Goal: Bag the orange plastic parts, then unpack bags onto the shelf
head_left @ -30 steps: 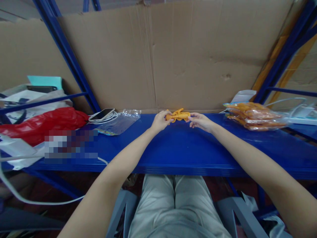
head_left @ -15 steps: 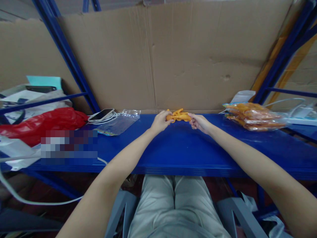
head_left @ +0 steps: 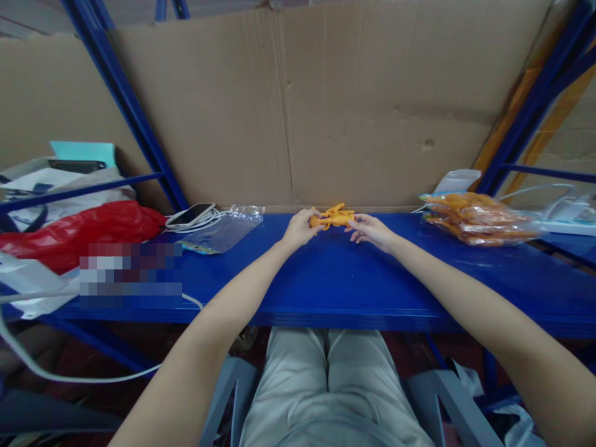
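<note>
An orange plastic toy (head_left: 336, 216) with a rounded end and several thin, limb-like parts lies crosswise at the back of the blue shelf top. My left hand (head_left: 302, 228) is closed round its rounded left end, thumb on the near side, and its fingers partly cover that end. At the toy's right end, my right hand (head_left: 370, 232) holds it lightly by the fingertips, with the other fingers loosely spread below. The toy's exact kind is too small to make out.
Clear bags of orange pieces (head_left: 470, 217) are stacked at right. To the left lie a flat clear plastic bag (head_left: 228, 231), a phone (head_left: 194, 215) on a coiled white cable, and a red plastic bag (head_left: 102, 226). Behind stands a cardboard sheet (head_left: 349, 112) between blue posts.
My right hand has shifted slightly left along the toy, and its fingers have gone from a tight pinch to a looser spread. The left hand keeps its place on the rounded end.
</note>
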A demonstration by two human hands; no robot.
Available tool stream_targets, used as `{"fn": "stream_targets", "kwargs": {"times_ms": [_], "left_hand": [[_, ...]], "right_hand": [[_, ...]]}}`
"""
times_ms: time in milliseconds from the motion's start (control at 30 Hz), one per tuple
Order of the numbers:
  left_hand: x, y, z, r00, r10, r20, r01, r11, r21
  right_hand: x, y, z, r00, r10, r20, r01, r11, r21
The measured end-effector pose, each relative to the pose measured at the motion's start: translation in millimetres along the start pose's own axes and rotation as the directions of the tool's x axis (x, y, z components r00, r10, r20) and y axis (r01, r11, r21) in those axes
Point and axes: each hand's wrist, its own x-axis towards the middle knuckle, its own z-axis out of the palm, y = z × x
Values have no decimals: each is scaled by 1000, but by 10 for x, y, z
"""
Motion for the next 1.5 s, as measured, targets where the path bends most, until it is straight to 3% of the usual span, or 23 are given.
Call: {"fn": "stream_targets", "kwargs": {"times_ms": [1100, 1300, 1500], "left_hand": [[3, 41, -29, 1000, -14, 8, 14, 1000, 1], [-3, 83, -27, 1000, 14, -2, -14, 1000, 3], [7, 20, -38, 999, -38, 19, 38, 999, 9]], "right_hand": [[-43, -52, -38, 996, -88, -6, 87, 992, -87], [-89, -96, -4, 999, -34, -41, 29, 994, -106], [-88, -70, 64, 1000, 12, -7, -13, 987, -163]]}}
